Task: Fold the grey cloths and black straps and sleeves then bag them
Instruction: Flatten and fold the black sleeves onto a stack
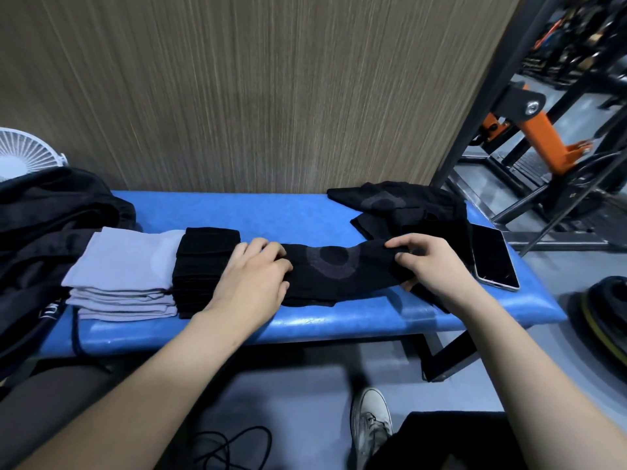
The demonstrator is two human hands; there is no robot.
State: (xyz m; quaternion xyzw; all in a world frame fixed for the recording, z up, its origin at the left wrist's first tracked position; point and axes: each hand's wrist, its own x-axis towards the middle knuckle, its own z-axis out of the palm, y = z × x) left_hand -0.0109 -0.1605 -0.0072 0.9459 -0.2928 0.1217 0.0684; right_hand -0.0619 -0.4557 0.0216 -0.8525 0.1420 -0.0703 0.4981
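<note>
A black sleeve (336, 269) with a grey ring pattern lies stretched across the blue padded bench (288, 212). My left hand (254, 276) grips its left end with curled fingers. My right hand (424, 262) pinches its right end between thumb and fingers. Left of my left hand stands a stack of folded black pieces (203, 262). Beside that stack lies a pile of folded grey cloths (125, 276). More unfolded black sleeves (403, 208) lie heaped at the bench's back right.
A dark bag (44, 239) slumps over the bench's left end, with a white fan (23, 154) behind it. A phone (495, 259) lies face up at the right end. Gym machine frames (529, 130) stand to the right. A cable (230, 446) and a shoe (369, 418) are on the floor.
</note>
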